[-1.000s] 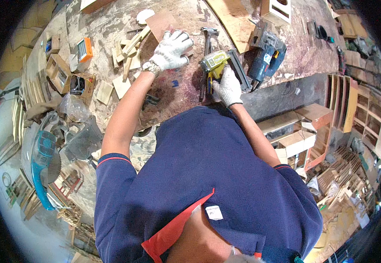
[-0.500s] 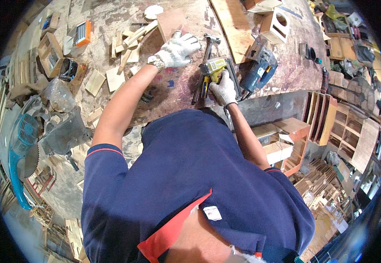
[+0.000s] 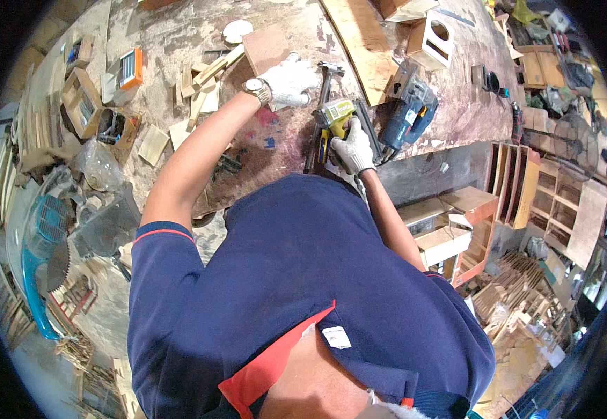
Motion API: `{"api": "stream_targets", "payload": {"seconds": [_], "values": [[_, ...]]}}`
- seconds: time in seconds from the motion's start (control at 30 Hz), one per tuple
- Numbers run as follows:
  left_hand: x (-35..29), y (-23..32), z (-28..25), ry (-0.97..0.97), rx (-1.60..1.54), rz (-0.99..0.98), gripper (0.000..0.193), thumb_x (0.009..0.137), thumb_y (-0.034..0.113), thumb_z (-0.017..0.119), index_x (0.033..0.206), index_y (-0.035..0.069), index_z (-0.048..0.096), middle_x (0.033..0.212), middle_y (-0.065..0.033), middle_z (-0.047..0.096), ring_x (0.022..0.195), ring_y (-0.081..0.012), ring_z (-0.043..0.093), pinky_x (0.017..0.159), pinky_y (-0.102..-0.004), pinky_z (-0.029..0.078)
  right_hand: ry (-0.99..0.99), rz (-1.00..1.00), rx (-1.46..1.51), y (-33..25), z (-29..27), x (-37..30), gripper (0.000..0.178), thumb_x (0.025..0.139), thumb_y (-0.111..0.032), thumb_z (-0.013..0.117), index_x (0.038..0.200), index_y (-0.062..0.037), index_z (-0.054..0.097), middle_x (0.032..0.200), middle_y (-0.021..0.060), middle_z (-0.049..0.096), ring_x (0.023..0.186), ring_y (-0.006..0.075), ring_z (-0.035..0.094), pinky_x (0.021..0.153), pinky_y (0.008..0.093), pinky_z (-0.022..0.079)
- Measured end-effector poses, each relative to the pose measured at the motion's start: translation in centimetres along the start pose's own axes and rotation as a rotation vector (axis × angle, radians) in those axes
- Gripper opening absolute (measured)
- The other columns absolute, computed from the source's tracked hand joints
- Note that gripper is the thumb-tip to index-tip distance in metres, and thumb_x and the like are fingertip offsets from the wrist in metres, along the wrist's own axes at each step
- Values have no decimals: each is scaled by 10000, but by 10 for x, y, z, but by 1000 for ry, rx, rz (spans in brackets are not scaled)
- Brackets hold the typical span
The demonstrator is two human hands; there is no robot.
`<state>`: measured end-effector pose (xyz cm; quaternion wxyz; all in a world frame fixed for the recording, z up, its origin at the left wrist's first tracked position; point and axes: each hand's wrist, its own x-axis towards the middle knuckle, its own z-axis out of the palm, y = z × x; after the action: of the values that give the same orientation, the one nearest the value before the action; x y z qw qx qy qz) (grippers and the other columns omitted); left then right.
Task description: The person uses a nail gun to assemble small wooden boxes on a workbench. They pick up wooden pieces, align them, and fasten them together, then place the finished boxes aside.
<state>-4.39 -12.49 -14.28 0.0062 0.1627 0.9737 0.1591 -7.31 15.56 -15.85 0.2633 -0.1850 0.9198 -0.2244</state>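
R hand (image 3: 352, 149) is wrapped round the handle of the nailer (image 3: 336, 112); L hand (image 3: 291, 82) is spread, fingers out, beyond the nailer & to its L.

Count, placed by nailer: 1 hammer (image 3: 330, 68), close on its L; 1 jigsaw (image 3: 407, 112), just R; 1 plank (image 3: 361, 49), beyond; 1 box (image 3: 430, 40) w/ 2 holes, beyond & R; 1 board (image 3: 266, 50), beyond & L, by L hand; 1 disc (image 3: 237, 31), farther that way; several strips (image 3: 209, 75), well L, too jumbled to count. 2 gloves, 1 per hand; 1 watch (image 3: 257, 88), L wrist.

Pose: L forearm slants away & inward, palm down, fingers twd hammer head; can't tell if it touches board. R forearm slants inward from lower R, arm fairly straight.

Nailer's at the near side of the bench (image 3: 279, 143); can't tell if bench bears its wt. Long axis runs near-to-far, far end tipped L; yellow body at far end, nose twd jigsaw.
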Motion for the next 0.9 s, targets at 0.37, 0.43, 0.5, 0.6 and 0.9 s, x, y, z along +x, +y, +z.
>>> {"api": "stream_targets", "payload": {"seconds": [0.37, 0.43, 0.5, 0.6, 0.9], "values": [[16, 3, -27, -347, -56, -108, 437, 837, 383, 613, 1186, 139, 712, 1136, -141, 690, 1168, -303, 609, 1077, -527, 360, 13, -37, 58, 4, 0, -1, 445, 788, -245, 738, 1130, -104, 491, 950, 276, 696, 931, 476, 683, 809, 536, 524], [18, 4, -29, -359, -51, -105, 439, 832, 380, 615, 1189, 143, 713, 1109, -139, 694, 1150, -303, 617, 1076, -525, 360, 7, -22, 66, 4, 0, 0, 442, 790, -245, 737, 1129, -103, 492, 952, 274, 696, 932, 475, 683, 807, 531, 526], [18, 5, -29, -361, -62, -113, 443, 827, 380, 616, 1187, 142, 716, 1111, -139, 694, 1149, -302, 617, 1078, -528, 358, -5, -4, 73, 5, 1, 0, 441, 790, -244, 735, 1130, -102, 493, 951, 272, 696, 930, 473, 684, 806, 527, 527], [15, 7, -30, -347, -54, -110, 451, 837, 398, 617, 1196, 140, 708, 1097, -135, 692, 1152, -303, 613, 1070, -526, 365, -3, -17, 82, 5, 2, 1, 442, 790, -241, 734, 1133, -101, 493, 944, 270, 695, 918, 469, 686, 801, 524, 530], [6, -23, -11, 255, 53, -291, 399, 930, 363, 615, 1237, 110, 645, 1235, -143, 606, 1268, -329, 536, 1156, -524, 364, 112, -71, 21, -36, -73, -16, 630, 832, -266, 755, 1331, -38, 446, 1065, 308, 714, 985, 476, 705, 825, 504, 562]]}}
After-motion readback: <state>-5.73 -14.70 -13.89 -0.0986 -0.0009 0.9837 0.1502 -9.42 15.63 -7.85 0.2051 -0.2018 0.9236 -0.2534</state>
